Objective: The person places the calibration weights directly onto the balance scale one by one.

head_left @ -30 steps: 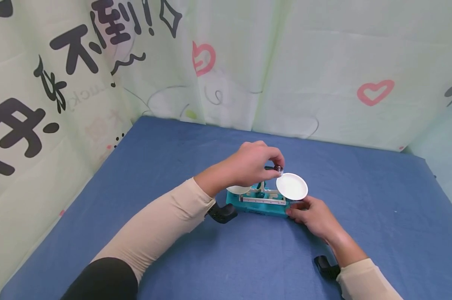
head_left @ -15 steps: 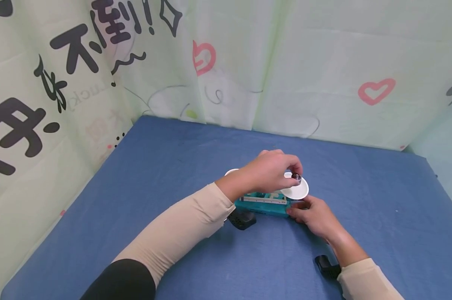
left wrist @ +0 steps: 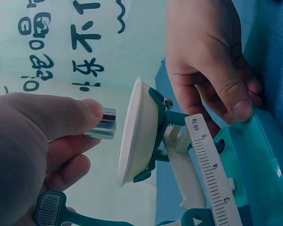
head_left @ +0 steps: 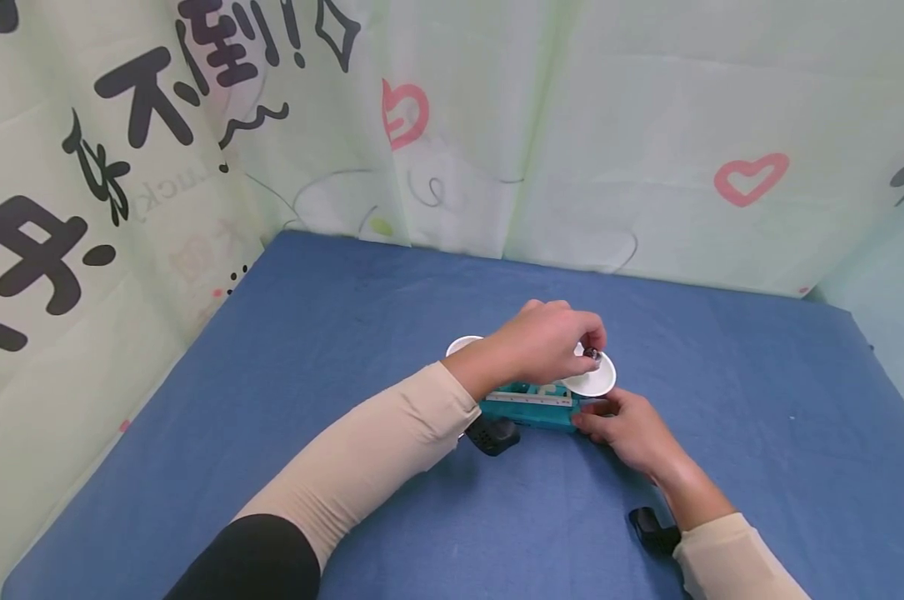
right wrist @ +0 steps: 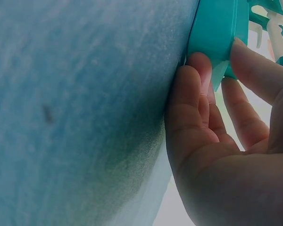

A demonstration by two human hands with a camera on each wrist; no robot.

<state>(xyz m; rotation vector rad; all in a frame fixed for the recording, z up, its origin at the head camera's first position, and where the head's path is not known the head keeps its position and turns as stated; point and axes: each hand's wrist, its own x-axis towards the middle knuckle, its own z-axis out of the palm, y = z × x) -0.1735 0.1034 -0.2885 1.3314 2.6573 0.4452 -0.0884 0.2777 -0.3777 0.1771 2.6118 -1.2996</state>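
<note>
My left hand (head_left: pixel 549 342) pinches a small shiny metal weight (left wrist: pixel 106 125) between thumb and fingers. In the head view it is over the right white pan (head_left: pixel 596 384) of a teal balance scale (head_left: pixel 530 414); the left wrist view shows a gap between weight and pan. My right hand (head_left: pixel 631 433) grips the right end of the scale's base (right wrist: pixel 216 33), thumb on its upper edge and fingers against its end. The left white pan (head_left: pixel 462 342) is partly hidden behind my left wrist. A white graduated beam (left wrist: pixel 212 169) runs along the front of the scale.
The scale stands on a blue cloth-covered table (head_left: pixel 452 517). A pale curtain (head_left: pixel 631 125) with hearts and lettering hangs along the back and left. Black wrist devices (head_left: pixel 652 531) sit at both of my forearms.
My left hand has moved right and slightly down, carrying the weight from beside the right pan to over it. In the last half second it has barely shifted. My right hand keeps its grip.
</note>
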